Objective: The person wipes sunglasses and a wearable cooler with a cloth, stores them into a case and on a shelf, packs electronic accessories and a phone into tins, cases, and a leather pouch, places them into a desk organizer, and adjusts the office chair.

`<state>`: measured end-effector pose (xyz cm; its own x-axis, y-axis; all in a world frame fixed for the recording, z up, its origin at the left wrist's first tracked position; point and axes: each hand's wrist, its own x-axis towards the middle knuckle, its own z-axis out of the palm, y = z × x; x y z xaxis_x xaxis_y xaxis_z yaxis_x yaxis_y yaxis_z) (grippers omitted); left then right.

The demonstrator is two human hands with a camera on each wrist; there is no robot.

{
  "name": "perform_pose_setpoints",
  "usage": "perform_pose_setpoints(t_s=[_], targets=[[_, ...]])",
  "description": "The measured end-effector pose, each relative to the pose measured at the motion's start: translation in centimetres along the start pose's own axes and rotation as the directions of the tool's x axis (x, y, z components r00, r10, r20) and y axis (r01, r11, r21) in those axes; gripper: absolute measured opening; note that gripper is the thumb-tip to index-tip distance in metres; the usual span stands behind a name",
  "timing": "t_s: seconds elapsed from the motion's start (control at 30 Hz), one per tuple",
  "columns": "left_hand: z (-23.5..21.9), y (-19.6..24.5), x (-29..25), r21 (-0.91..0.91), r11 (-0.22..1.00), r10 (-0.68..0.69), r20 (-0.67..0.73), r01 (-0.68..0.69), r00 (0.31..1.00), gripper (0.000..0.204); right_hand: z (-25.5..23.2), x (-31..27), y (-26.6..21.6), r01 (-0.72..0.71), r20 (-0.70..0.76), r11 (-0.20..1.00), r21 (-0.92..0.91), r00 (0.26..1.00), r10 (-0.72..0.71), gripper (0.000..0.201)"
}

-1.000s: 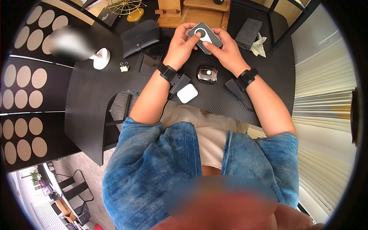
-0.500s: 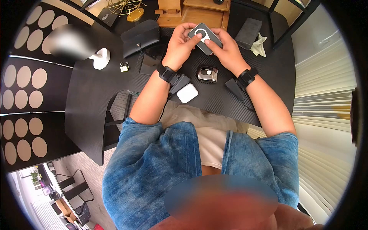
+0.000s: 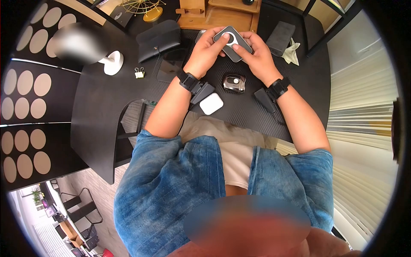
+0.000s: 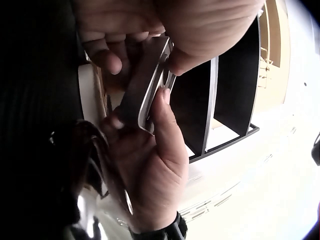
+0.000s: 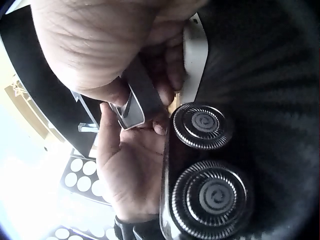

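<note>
The left hand (image 3: 204,55) and right hand (image 3: 263,62) both grip a grey rounded-rectangular device (image 3: 231,52), fingers curled round its sides and both thumbs on the face with the white ring. It is tilted and raised above the far part of the black counter (image 3: 96,96). So the device is picked up and handled, not set down; what more is left cannot be told. Nearer the wrists lies an electric shaver (image 3: 234,83), with a white earbud case (image 3: 211,104) towards the near edge. Compared with a second ago, the right thumb has shifted from the device's lower edge onto its white marking.
</note>
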<state>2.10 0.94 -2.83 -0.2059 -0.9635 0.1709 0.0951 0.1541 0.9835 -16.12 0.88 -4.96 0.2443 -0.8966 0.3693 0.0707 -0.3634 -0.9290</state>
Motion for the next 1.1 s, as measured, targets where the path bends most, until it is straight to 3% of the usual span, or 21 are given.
perform_pose_setpoints(t_s=[0.07,0.17,0.23,0.37,0.43,0.5,0.53,0.6,0.73,0.8,1.0,1.1], targets=[[0.1,0.1,-0.1,-0.012,1.000,-0.022,0.006,0.022,1.000,0.038,0.0,0.0,-0.1,0.032,0.020,0.999,0.004,0.999,-0.032,0.037],[0.1,0.3,-0.2,0.000,0.998,0.068,-0.029,-0.068,0.997,0.033,-0.1,-0.1,-1.2,-0.040,0.032,0.999,0.002,0.999,0.040,0.033],[-0.1,0.5,-0.1,-0.057,0.990,0.123,-0.106,-0.129,0.987,0.030,-0.3,0.0,-1.8,-0.049,0.016,0.980,0.194,0.999,0.047,0.029],[-1.1,0.4,0.4,-0.218,0.963,0.117,-0.200,-0.160,0.973,0.032,-1.4,0.6,-1.0,0.068,-0.140,0.994,0.082,0.988,-0.056,0.025],[-1.4,0.0,0.5,-0.240,0.961,0.092,-0.203,-0.141,0.975,0.031,-1.7,0.7,-0.2,0.067,-0.169,0.995,0.075,0.984,-0.054,0.025],[-1.7,-0.3,0.6,-0.459,0.888,-0.029,-0.116,-0.027,0.993,0.026,-1.5,0.9,0.6,0.072,-0.232,0.997,0.001,0.970,-0.069,0.025],[-1.9,-0.4,0.6,-0.460,0.887,-0.028,-0.120,-0.030,0.992,0.026,-1.5,0.9,1.0,0.072,-0.228,0.997,0.001,0.971,-0.070,0.025],[-2.3,-0.4,0.6,-0.598,0.800,-0.122,-0.076,0.053,0.990,0.023,-1.4,0.9,1.0,0.076,-0.191,0.968,-0.239,0.974,-0.124,0.030],[-2.5,-0.4,0.8,-0.588,0.806,-0.107,-0.025,0.072,0.994,0.026,-1.0,0.4,0.0,0.097,-0.118,0.886,-0.453,0.979,-0.167,0.040],[-2.0,-0.3,0.6,-0.520,0.854,-0.054,-0.067,0.011,0.996,0.022,-0.8,0.3,-0.5,0.116,-0.041,0.826,-0.552,0.985,-0.167,0.048],[-2.0,0.1,0.5,-0.457,0.880,0.025,-0.219,-0.125,0.975,0.018,-1.0,0.2,0.0,0.133,0.039,0.770,-0.624,0.990,-0.139,0.052],[-2.1,0.1,0.5,-0.465,0.879,0.006,-0.205,-0.103,0.979,0.017,-1.0,0.1,-0.2,0.119,0.031,0.760,-0.639,0.991,-0.128,0.052]])
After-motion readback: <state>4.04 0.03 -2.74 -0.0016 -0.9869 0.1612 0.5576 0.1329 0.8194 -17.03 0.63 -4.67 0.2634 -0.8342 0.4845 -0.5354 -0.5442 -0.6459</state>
